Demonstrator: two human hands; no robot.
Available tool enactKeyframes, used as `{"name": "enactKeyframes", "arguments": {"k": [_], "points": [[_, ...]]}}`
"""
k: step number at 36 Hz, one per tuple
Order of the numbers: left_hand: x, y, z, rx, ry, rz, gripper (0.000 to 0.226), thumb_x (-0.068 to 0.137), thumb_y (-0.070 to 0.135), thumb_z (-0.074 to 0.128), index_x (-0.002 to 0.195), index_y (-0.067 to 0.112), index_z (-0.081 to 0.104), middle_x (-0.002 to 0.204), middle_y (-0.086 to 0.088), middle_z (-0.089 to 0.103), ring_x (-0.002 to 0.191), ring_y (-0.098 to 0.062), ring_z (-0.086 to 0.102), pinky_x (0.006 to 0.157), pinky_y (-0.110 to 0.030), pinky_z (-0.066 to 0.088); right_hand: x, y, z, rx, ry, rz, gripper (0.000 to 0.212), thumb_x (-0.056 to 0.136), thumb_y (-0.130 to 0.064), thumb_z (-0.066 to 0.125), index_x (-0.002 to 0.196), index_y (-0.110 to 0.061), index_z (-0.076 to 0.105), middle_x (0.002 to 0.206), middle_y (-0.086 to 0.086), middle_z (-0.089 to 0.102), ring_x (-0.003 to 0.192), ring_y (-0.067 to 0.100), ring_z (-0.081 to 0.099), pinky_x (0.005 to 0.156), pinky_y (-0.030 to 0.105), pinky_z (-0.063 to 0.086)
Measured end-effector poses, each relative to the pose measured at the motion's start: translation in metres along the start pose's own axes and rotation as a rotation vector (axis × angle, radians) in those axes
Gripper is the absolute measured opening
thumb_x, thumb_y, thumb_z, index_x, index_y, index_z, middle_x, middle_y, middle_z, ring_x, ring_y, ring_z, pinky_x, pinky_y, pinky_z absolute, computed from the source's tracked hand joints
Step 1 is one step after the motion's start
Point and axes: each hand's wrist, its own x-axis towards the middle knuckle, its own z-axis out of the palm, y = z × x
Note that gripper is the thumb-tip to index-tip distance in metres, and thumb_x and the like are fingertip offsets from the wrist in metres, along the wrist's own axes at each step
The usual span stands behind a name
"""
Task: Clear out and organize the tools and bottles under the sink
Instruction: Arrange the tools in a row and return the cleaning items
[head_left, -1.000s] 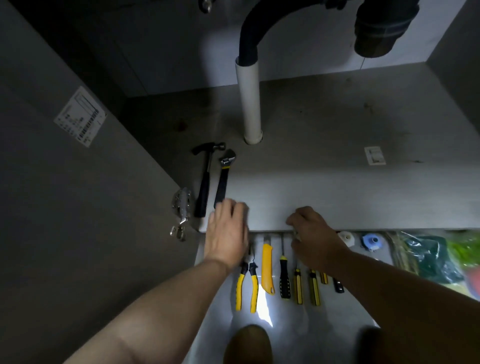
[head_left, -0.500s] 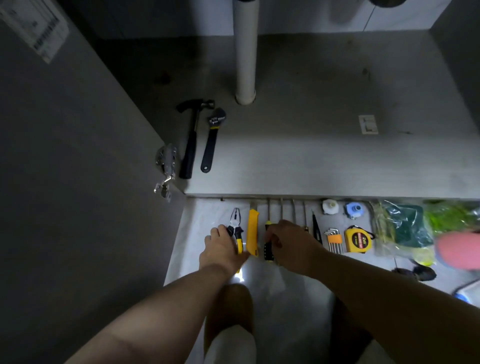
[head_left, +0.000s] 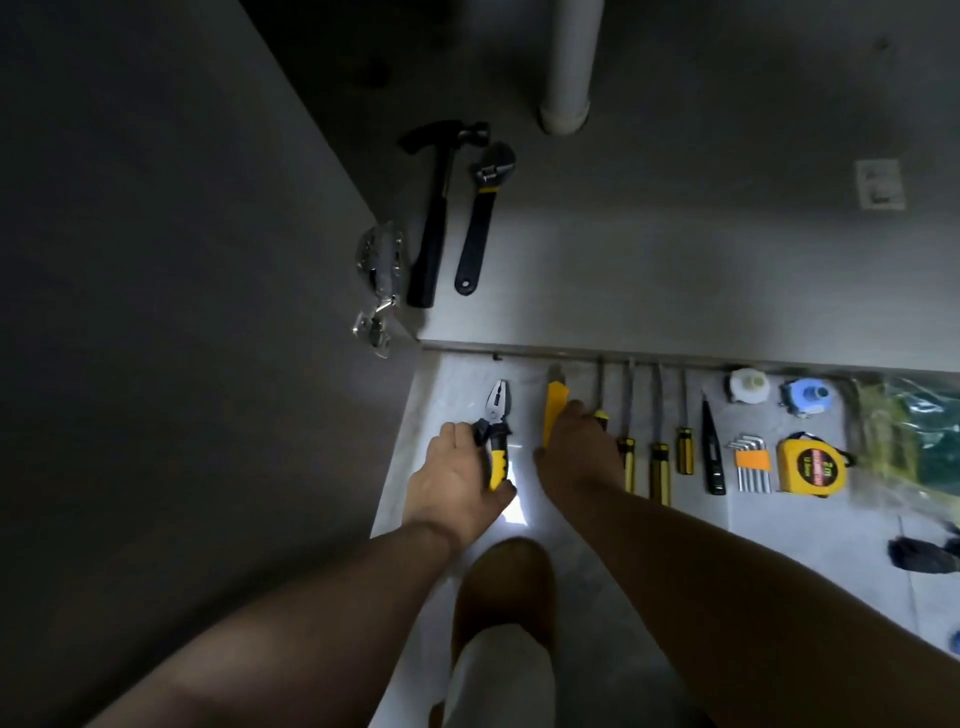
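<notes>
Head view.

Left hand (head_left: 457, 483): fingers wrapped round the handles of the yellow-and-black steel combination pliers (head_left: 496, 415). The pliers sit low over the pale tiled floor, nose pointing at the front edge of the grey cabinet floor (head_left: 675, 358) and just short of it.

Right hand (head_left: 576, 457): lies over the yellow plastic utility knife (head_left: 555, 410), also just short of that edge. Cannot tell whether its fingers grip the knife.

Beyond the edge, on the cabinet floor: black claw hammer (head_left: 436, 208) and black adjustable wrench with a yellow band (head_left: 480, 218), side by side, handles toward the edge.

Short of the edge, further right along it: yellow-and-black-handled screwdrivers (head_left: 660, 467) in a row, then a yellow tape measure (head_left: 813, 465).
</notes>
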Motion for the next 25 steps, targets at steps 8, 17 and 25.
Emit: {"name": "enactKeyframes", "arguments": {"k": [8, 17, 25], "points": [[-0.015, 0.012, -0.016, -0.123, 0.048, 0.123, 0.064, 0.075, 0.061, 0.069, 0.124, 0.030, 0.041, 0.110, 0.018, 0.038, 0.103, -0.010, 0.053, 0.067, -0.029, 0.044, -0.033, 0.011, -0.022, 0.079, -0.110, -0.084, 0.039, 0.078, -0.038, 0.074, 0.100, -0.016, 0.051, 0.098, 0.004, 0.063, 0.094, 0.025, 0.066, 0.068, 0.029, 0.048], [-0.003, 0.075, -0.081, -0.209, 0.245, 0.178, 0.062, 0.077, 0.046, 0.071, 0.131, 0.024, 0.049, 0.120, 0.007, 0.050, 0.114, -0.018, 0.055, 0.089, -0.041, 0.053, -0.046, 0.024, -0.125, 0.171, -0.025, -0.168, 0.023, 0.077, -0.032, 0.070, 0.082, -0.021, 0.050, 0.082, 0.001, 0.066, 0.080, 0.022, 0.064, 0.064, 0.031, 0.045], [0.062, 0.130, -0.133, -0.107, 0.352, 0.030, 0.054, 0.078, 0.049, 0.070, 0.118, 0.014, 0.060, 0.118, -0.005, 0.056, 0.114, -0.027, 0.057, 0.076, -0.036, 0.045, -0.003, 0.010, -0.171, 0.282, 0.156, -0.136, 0.028, 0.080, -0.037, 0.070, 0.090, -0.017, 0.052, 0.085, 0.005, 0.065, 0.077, 0.022, 0.064, 0.069, 0.035, 0.054]]}}
